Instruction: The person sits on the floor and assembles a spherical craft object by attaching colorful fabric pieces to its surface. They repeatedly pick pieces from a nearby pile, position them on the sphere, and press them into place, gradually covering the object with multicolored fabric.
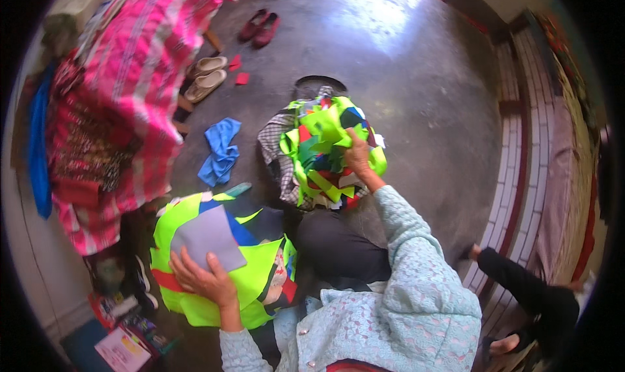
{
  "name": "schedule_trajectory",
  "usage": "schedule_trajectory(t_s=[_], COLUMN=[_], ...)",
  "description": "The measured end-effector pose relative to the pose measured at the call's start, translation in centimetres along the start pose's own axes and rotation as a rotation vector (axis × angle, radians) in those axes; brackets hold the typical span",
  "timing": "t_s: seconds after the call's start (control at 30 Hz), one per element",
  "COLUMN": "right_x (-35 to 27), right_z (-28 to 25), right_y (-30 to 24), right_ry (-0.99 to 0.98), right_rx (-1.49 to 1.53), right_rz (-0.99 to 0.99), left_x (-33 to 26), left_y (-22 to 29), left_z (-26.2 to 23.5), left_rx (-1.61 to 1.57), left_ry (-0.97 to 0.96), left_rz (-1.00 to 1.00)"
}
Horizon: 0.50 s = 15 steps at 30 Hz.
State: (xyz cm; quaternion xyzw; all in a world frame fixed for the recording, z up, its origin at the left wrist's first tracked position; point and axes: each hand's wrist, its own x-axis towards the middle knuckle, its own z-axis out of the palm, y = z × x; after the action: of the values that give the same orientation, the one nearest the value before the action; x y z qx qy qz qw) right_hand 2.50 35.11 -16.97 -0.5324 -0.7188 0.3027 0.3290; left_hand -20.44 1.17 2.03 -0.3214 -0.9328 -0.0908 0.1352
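Note:
My left hand [205, 277] lies flat with its fingers spread on a grey cloth piece [207, 236]. Under that piece is a rounded heap of cloth pieces [185, 303], mostly neon yellow-green, with blue, black and red among them. Farther off, my right hand [357, 156] reaches into a second pile of mixed fabric scraps [311, 154]. Its fingers are drawn together at a neon yellow-green scrap [331, 123], though the fingertips are partly hidden. Checked cloth [277, 152] shows at that pile's left side.
A crumpled blue cloth [221, 152] lies on the grey floor, with beige shoes [206, 85] and dark red shoes [259, 28] beyond. Pink checked fabric [146, 88] drapes along the left. At the right, another person's dark sleeve [521, 277] shows beside a white-tiled ledge [506, 196].

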Motion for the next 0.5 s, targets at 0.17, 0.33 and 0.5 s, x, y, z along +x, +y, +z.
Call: schedule_trajectory(t_s=[0.17, 0.33, 0.5], right_x=[3.7, 4.8, 6.1], right_z=[-1.8, -1.3, -4.2], right_y=[0.5, 4.8, -1.1], right_ry=[-0.135, -0.114, -0.018], right_rx=[0.678, 0.330, 1.048], right_rz=[0.189, 0.110, 0.265], left_x=[0.0, 0.1, -0.2], left_y=[0.4, 0.5, 0.4], left_z=[-0.2, 0.0, -0.1], left_rx=[-0.012, -0.017, -0.001], left_ry=[0.015, 0.044, 0.048], left_rz=[-0.033, -0.023, -0.063])
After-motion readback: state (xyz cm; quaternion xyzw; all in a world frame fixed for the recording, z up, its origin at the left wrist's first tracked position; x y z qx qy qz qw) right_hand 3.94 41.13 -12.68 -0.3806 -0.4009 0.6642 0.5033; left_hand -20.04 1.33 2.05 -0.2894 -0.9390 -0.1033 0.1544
